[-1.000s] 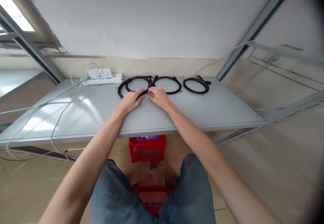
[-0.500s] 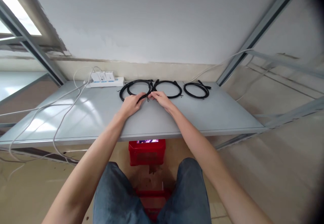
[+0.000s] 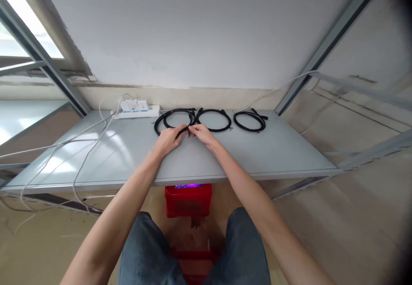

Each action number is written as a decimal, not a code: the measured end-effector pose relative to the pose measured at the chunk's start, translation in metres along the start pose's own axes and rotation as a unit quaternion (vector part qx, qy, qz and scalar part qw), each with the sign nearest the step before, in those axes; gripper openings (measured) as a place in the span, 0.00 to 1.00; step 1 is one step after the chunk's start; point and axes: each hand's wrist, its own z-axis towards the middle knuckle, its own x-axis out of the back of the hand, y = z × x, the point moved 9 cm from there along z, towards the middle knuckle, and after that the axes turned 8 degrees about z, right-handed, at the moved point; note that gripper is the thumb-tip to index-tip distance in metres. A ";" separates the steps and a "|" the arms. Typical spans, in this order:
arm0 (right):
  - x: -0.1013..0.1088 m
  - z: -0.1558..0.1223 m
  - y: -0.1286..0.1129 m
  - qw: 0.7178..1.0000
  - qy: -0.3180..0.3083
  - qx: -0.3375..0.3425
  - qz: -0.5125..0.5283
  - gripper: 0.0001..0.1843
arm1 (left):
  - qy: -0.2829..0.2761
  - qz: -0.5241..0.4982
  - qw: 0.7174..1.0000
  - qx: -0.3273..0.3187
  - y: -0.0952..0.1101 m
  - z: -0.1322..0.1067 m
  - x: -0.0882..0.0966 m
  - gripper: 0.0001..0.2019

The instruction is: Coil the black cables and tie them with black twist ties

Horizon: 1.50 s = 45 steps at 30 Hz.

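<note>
Three coiled black cables lie in a row at the back of a grey table (image 3: 135, 156). My left hand (image 3: 169, 138) and my right hand (image 3: 201, 134) meet at the near edge of the leftmost coil (image 3: 172, 119). Both hands are closed in a pinch on that coil's strands where they come together. The middle coil (image 3: 213, 119) lies just beyond my right hand, apart from it. Further right sits the third coil (image 3: 250, 120), untouched.
A white power strip (image 3: 137, 109) with white plugs sits at the back left, and white cords (image 3: 80, 147) trail from it across the table's left half and over its front edge. A red crate (image 3: 188, 200) stands under the table. Metal frame bars rise on both sides.
Both hands stay pinched on the leftmost coil, with only small finger shifts. The view has tilted a little, so everything sits lower in the picture.
</note>
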 end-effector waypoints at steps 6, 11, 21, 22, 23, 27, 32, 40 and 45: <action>0.000 0.001 0.003 0.999 0.031 -0.018 0.013 0.14 | 0.002 0.014 1.000 -0.002 -0.002 0.001 -0.001 0.24; -0.001 -0.001 0.003 0.999 0.019 -0.017 0.024 0.12 | 0.001 0.022 1.000 0.007 0.000 0.000 0.003 0.24; 0.001 -0.004 0.010 0.997 0.047 -0.042 0.051 0.07 | -0.006 0.020 1.000 0.007 0.000 0.002 0.000 0.26; 0.001 -0.004 0.010 0.997 0.041 -0.036 0.047 0.07 | -0.004 0.022 1.000 0.006 0.000 0.002 -0.001 0.26; 0.000 -0.004 0.008 0.998 0.033 -0.029 0.041 0.07 | -0.003 0.026 1.000 0.007 0.000 0.002 -0.001 0.25; -0.002 -0.006 0.005 1.000 0.000 -0.006 0.010 0.07 | -0.008 0.054 0.998 0.015 -0.002 0.002 -0.001 0.20; -0.006 -0.007 0.003 1.000 -0.025 -0.004 -0.002 0.08 | -0.008 0.059 0.998 0.020 -0.002 0.002 0.000 0.19; -0.004 -0.011 -0.011 0.994 0.011 0.061 -0.086 0.08 | -0.001 0.035 0.999 0.032 -0.006 0.002 0.003 0.21; -0.002 -0.017 -0.022 0.971 0.046 0.130 -0.193 0.06 | 0.001 0.026 0.999 0.040 -0.006 0.000 0.006 0.23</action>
